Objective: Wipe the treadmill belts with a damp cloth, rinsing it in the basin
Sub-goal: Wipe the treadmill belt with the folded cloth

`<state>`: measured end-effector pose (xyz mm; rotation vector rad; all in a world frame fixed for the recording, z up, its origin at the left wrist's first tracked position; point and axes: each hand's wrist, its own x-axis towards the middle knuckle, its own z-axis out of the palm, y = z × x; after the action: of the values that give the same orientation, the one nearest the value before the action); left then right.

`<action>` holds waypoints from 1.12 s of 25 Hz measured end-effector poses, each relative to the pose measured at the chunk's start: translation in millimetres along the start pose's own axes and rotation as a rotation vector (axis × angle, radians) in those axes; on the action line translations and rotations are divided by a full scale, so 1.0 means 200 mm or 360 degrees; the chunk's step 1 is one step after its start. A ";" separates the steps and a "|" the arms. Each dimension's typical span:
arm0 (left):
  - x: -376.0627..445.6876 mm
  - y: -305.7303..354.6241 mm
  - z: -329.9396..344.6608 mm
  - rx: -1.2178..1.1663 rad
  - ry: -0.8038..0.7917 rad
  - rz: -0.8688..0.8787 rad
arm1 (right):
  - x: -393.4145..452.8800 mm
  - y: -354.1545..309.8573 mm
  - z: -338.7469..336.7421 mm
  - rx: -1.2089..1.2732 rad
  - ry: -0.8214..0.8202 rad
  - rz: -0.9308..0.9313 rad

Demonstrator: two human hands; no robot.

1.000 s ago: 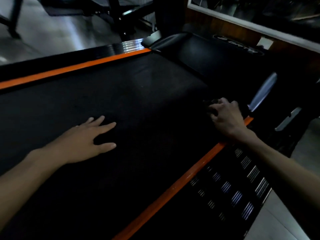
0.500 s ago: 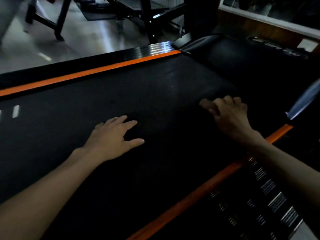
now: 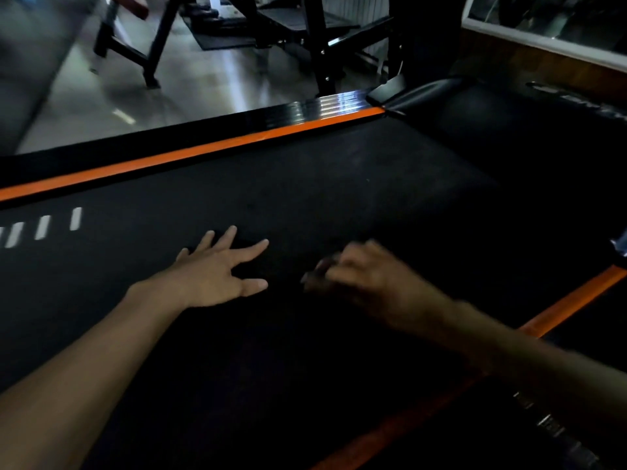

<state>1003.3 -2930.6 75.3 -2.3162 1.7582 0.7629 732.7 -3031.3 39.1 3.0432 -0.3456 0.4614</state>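
Half-done at best, my read: belt (image 3: 339,184) shows no wet streaks I can make out in this light, so wiped area is unknowable. Basin not in view. Left hand (image 3: 217,276) lies flat on the belt mid-deck, fingers splayed and straight, holding nothing. Right hand (image 3: 369,279) is just beside it, motion-blurred, fingers curled; likely bunching a dark cloth, but the cloth can't be made out, so grip unconfirmed. Orange side rail (image 3: 190,152) runs along the far edge.
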 end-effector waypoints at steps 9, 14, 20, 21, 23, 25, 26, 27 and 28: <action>0.03 -0.06 -0.13 -0.0290 -0.0179 0.0111 | 0.13 -0.13 0.05 0.0069 -0.0134 0.0118; 0.05 -0.20 -0.14 -0.0347 -0.0060 0.0201 | 0.10 -0.05 0.00 0.0229 -0.0087 -0.0199; 0.11 -0.21 -0.19 -0.0216 -0.0212 -0.0112 | -0.06 0.95 -0.04 -0.0436 0.0214 0.1811; 0.12 -0.21 -0.20 -0.0209 -0.0247 -0.0133 | -0.03 0.98 -0.06 -0.0353 0.0230 0.2180; 0.15 -0.20 -0.21 -0.0163 -0.0298 -0.0151 | 0.17 0.92 0.00 -0.0361 0.0210 0.2217; 0.16 -0.20 -0.23 -0.0155 -0.0309 -0.0166 | 0.45 0.72 0.11 -0.0207 0.0127 0.1647; 0.17 -0.21 -0.24 -0.0154 -0.0319 -0.0171 | 0.58 0.58 0.17 -0.0157 0.0069 0.1362; 0.18 -0.21 -0.24 -0.0147 -0.0327 -0.0168 | 0.67 0.41 0.25 -0.0076 0.0037 0.1043; 0.18 -0.21 -0.24 -0.0138 -0.0330 -0.0159 | 0.72 0.22 0.28 0.0068 -0.0008 0.0735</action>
<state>1064.7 -2967.2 90.8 -2.2632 1.5391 1.0383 873.1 -3109.6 28.2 2.9900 -1.0607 0.4815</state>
